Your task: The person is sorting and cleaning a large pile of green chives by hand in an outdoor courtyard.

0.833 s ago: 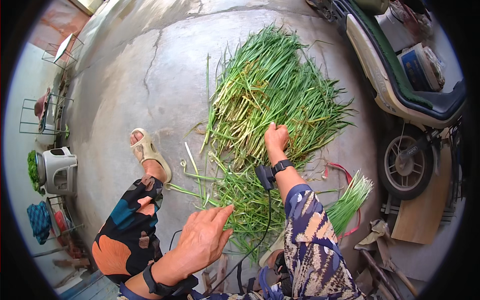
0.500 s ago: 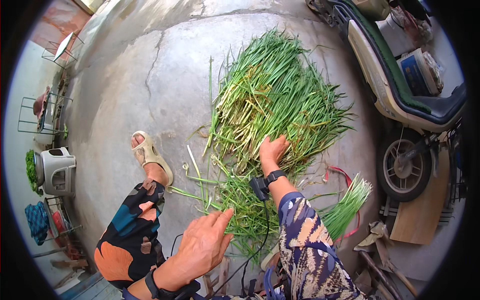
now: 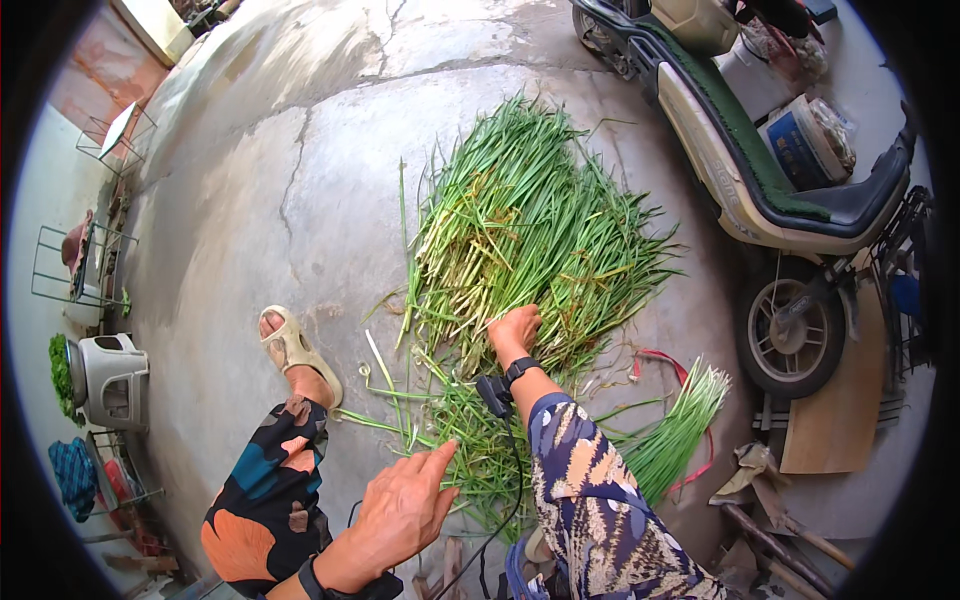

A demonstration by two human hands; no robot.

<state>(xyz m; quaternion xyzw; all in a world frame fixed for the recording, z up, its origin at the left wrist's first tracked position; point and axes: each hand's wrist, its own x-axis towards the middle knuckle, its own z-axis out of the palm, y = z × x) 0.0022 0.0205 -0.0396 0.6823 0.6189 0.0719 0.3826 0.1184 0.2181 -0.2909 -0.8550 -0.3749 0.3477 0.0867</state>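
A big heap of green chives (image 3: 560,210) lies on the concrete floor, its pale stem ends toward the left and near side. My right hand (image 3: 515,332) reaches into the near edge of this heap, fingers bent down around some chive stalks; the fingertips are hidden among them. Closer to me, my left hand (image 3: 408,505) hovers with fingers stretched out and nothing visible in it. Below and beside it is a looser pile of trimmings and stray stalks (image 3: 465,440). A neat bundle of chives (image 3: 675,430) with white ends rests to the right of my right forearm.
A red ribbon (image 3: 672,358) curls beside the neat bundle. At the right stands a scooter (image 3: 740,170), with a wooden board (image 3: 835,420) near its wheel. My sandalled foot (image 3: 298,350) is left of the heap. A grey plastic stool (image 3: 115,380) and wire racks line the left wall.
The view has tilted, so the whole scene sits lower and slightly left. My right hand stays at the heap's near edge, and my left hand stays raised over the trimmings.
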